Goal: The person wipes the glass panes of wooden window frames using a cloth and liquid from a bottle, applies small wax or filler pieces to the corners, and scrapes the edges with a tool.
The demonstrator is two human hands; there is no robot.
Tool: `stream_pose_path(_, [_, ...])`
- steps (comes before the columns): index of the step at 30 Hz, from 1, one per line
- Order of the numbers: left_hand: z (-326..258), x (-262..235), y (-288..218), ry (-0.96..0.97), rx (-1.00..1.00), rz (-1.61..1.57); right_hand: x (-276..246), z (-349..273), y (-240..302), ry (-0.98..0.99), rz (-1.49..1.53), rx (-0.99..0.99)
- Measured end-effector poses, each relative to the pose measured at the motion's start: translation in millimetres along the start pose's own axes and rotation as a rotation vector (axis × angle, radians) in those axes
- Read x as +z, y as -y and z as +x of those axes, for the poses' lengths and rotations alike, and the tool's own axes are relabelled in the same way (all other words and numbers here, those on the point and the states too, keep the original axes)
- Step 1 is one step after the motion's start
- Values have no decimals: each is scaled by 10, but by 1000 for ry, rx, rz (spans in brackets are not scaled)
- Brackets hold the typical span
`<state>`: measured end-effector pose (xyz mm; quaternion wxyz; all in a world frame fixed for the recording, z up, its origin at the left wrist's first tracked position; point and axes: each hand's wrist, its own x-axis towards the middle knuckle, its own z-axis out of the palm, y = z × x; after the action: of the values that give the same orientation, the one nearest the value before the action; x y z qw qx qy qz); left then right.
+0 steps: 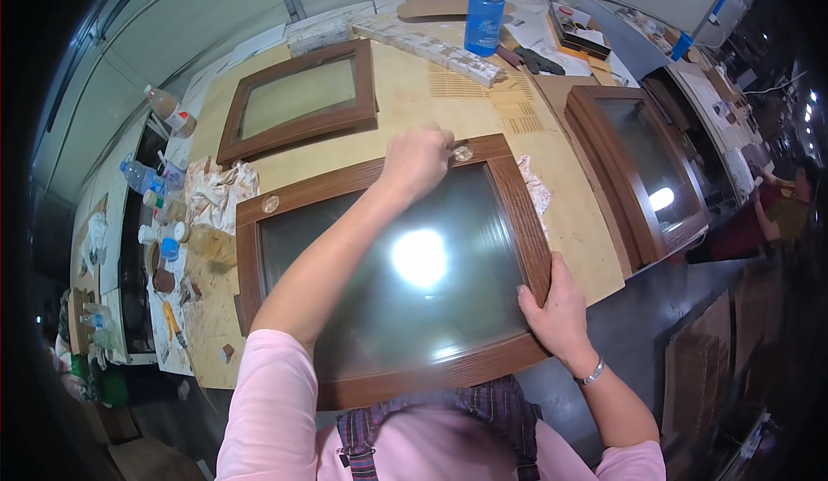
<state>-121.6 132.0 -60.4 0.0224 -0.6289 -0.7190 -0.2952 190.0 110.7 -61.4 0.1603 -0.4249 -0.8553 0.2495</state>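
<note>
A brown wood-grain window frame (517, 192) with a frosted glass pane (379, 309) lies flat on the pale workbench (569, 248) in front of me. My left hand (417, 160) rests as a closed fist on the frame's far rail; anything inside it is hidden. Just right of that fist sits a small clear round disc (463, 152), and a second disc (271, 204) sits on the frame's far left corner. My right hand (556, 309) grips the frame's right rail near its lower corner, thumb on top. A ceiling light glares off the glass.
A second brown frame (297, 102) lies at the back left, a third (638, 171) at the right. Crumpled rags (216, 192) and several bottles (164, 110) crowd the left edge. A blue bottle (485, 14) and black gloves (535, 60) stand at the back. Another person (768, 214) is far right.
</note>
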Motion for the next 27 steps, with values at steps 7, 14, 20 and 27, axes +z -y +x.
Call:
stream_pose_path(7, [340,111,-120,94,-233,4,2,-2,-27,-7,30,-8])
stream_pose_path(14, [338,225,-213,56,-189,-23,8,-5,-30,-7,49,-6])
stream_pose_path(20, [288,289,-253,28,-41,-40,-1,-9,-41,2,33,16])
stream_pose_path(27, [316,304,-368,116,-62,-53,31,-10,-84,-24,34,-17])
